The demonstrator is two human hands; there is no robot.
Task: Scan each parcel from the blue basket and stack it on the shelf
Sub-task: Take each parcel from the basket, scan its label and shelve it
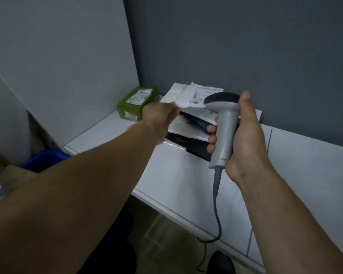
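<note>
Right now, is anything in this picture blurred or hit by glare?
Head view: the left hand is motion-blurred at the edge of the white parcel; the right hand and scanner look sharper; a small glare streak sits beside the black parcel.

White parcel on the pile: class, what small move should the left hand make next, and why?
Probably let go of it. The left hand holds the near edge of the white parcel, which already lies on the other parcels on the shelf, and the right hand grips the scanner upright.
</note>
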